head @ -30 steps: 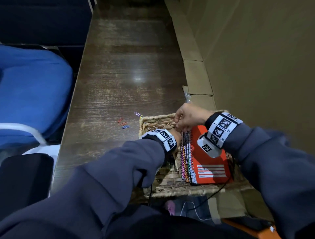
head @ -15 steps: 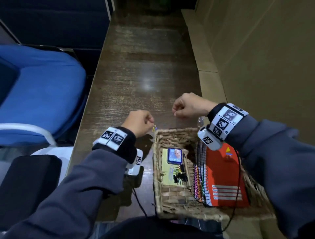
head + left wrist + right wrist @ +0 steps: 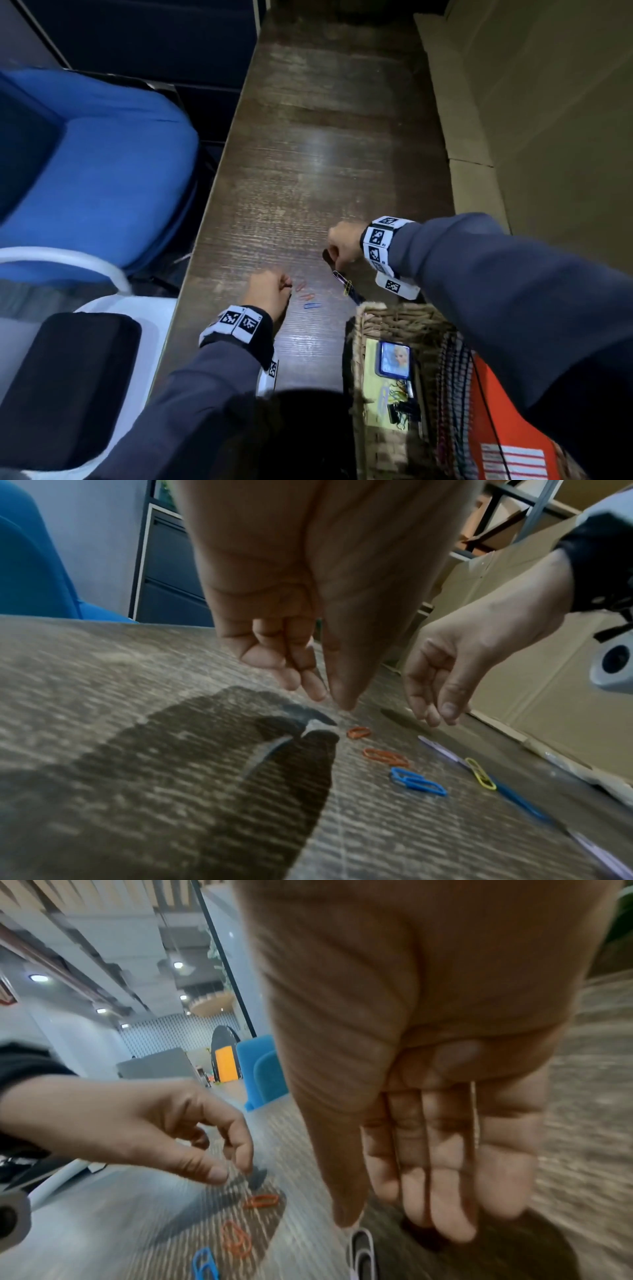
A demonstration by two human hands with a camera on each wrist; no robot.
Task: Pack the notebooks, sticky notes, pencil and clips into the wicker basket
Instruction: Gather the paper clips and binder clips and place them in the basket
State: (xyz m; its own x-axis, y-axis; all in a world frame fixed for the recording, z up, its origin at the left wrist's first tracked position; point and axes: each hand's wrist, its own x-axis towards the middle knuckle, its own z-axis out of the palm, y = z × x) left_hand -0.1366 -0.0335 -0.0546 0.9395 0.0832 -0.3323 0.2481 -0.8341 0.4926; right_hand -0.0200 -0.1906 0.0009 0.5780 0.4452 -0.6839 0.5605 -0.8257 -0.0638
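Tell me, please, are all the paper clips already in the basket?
No, several paper clips lie on the table outside the basket, between the left hand and right hand.

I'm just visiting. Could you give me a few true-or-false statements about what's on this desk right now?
1. The orange notebook lies inside the wicker basket. True.
2. The blue paper clip is in the basket. False: it lies on the table.
3. The left hand holds a pencil. False: it holds nothing, fingers pointing down near the orange clips.
4. The right hand is over the table, outside the basket. True.
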